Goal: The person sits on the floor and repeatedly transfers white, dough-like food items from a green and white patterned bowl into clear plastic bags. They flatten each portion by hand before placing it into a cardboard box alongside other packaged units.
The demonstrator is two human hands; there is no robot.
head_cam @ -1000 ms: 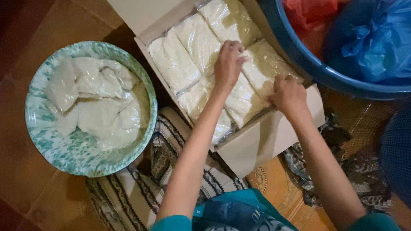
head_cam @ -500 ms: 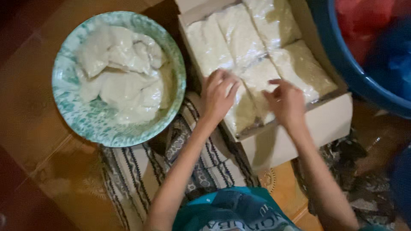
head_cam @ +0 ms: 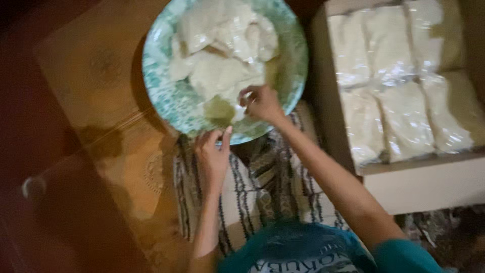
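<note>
A wooden floor (head_cam: 86, 131) of reddish brown fills the left side of the view, dark toward the edge. On the right stands an open cardboard box (head_cam: 429, 187) with pale walls, packed with clear plastic bags of white stuff (head_cam: 404, 121) lying flat in rows, side by side and touching. A striped woven mat (head_cam: 262, 177) in black, white and brown lies on the floor between the box and the person, partly under the near edge of the bowl. At the top centre sits a wide round bowl (head_cam: 166, 96) with a mottled green and white rim, holding a heap of loose white filled bags (head_cam: 222, 45), blurred so that single bags are hard to separate. The right hand (head_cam: 260, 102) reaches over the bowl's near rim with its fingers pinched together on the edge of one white bag at the bottom of the heap. The left hand (head_cam: 214, 154) rests at the bowl's near rim, fingers curled up against the outside of it; whether it truly grips the rim cannot be told.
</note>
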